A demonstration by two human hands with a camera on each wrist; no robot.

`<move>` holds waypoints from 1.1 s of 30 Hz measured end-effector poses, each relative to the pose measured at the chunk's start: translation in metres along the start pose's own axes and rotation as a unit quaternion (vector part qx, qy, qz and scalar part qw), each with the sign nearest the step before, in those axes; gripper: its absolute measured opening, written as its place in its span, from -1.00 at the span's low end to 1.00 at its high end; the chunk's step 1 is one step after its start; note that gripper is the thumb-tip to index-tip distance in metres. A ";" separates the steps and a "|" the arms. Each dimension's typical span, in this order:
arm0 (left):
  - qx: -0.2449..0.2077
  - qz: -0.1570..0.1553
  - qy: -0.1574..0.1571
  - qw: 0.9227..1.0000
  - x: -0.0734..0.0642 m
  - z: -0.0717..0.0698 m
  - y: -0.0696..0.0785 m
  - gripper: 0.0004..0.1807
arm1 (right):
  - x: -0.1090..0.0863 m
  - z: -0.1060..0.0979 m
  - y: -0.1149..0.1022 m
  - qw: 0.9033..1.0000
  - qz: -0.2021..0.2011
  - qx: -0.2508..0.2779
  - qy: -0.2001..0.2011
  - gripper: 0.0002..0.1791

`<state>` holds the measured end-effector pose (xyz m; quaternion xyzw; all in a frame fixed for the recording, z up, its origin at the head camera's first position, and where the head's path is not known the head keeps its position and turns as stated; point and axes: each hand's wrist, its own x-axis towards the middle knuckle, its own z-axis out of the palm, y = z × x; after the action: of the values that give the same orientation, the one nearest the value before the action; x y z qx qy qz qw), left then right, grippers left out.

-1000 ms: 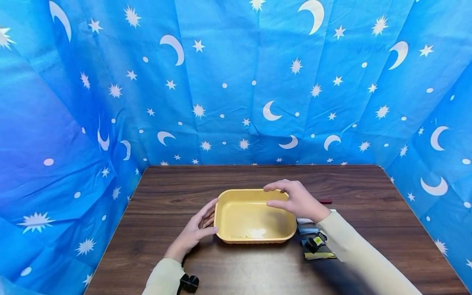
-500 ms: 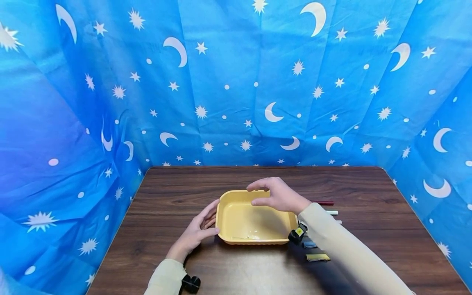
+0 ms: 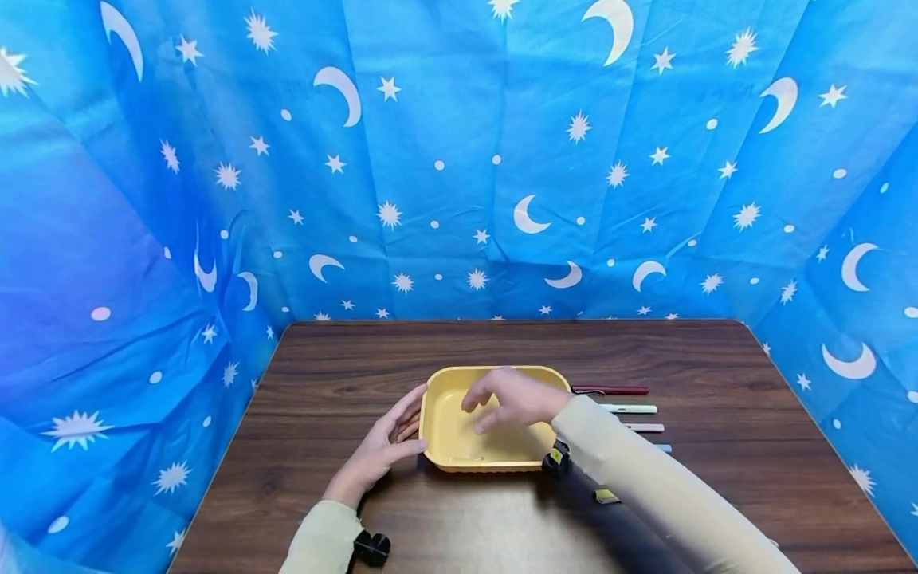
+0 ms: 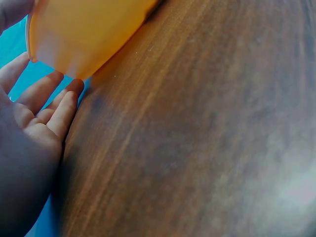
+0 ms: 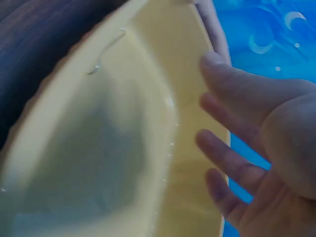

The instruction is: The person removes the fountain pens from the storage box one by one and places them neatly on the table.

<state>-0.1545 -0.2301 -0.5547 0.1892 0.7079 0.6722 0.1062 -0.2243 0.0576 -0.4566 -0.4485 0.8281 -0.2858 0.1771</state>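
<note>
A yellow rectangular basin (image 3: 495,466) with rounded corners rests on the table. My left hand (image 3: 380,450) is at its left end, fingers spread along the outer wall and thumb by the near corner. In the left wrist view, relaxed fingertips touch the basin's side (image 4: 94,34). Over the basin's interior is my right hand (image 3: 512,399), fingers loosely bent and thumb apart, with nothing between them. The right wrist view shows these spread fingers (image 5: 227,153) above the basin. A thin wavy shiny line (image 5: 106,52) runs along the basin's floor near one wall.
To the basin's right lie several pens in a column: a dark red pen (image 3: 617,391), a white pen (image 3: 634,409), another pale one (image 3: 649,428) and a yellow one (image 3: 606,496). My right sleeve (image 3: 645,478) hides some of them. A blue star-and-moon cloth (image 3: 459,159) surrounds the brown table (image 3: 344,351).
My right hand has moved left from the basin's right end to over its middle, fingers now pointing further down. My left hand and the basin have stayed in place.
</note>
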 end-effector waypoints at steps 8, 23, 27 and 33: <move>0.000 0.006 -0.002 1.000 0.001 0.000 0.000 -0.06 | 0.000 0.020 0.004 0.997 0.014 0.006 -0.077 -0.71; -0.005 0.011 -0.005 1.000 0.000 -0.001 -0.002 -0.07 | -0.003 0.035 0.006 0.995 0.029 -0.015 -0.094 -0.80; -0.007 0.011 -0.005 1.000 0.001 -0.001 -0.003 -0.07 | -0.003 0.035 0.004 0.995 0.023 -0.028 -0.097 -0.79; -0.009 0.010 -0.006 1.000 0.000 -0.001 -0.002 -0.07 | -0.003 0.035 0.002 0.994 0.022 -0.039 -0.102 -0.79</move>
<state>-0.1556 -0.2310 -0.5567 0.1989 0.6995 0.6782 0.1055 -0.2052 0.0499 -0.4848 -0.4636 0.8260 -0.2017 0.2492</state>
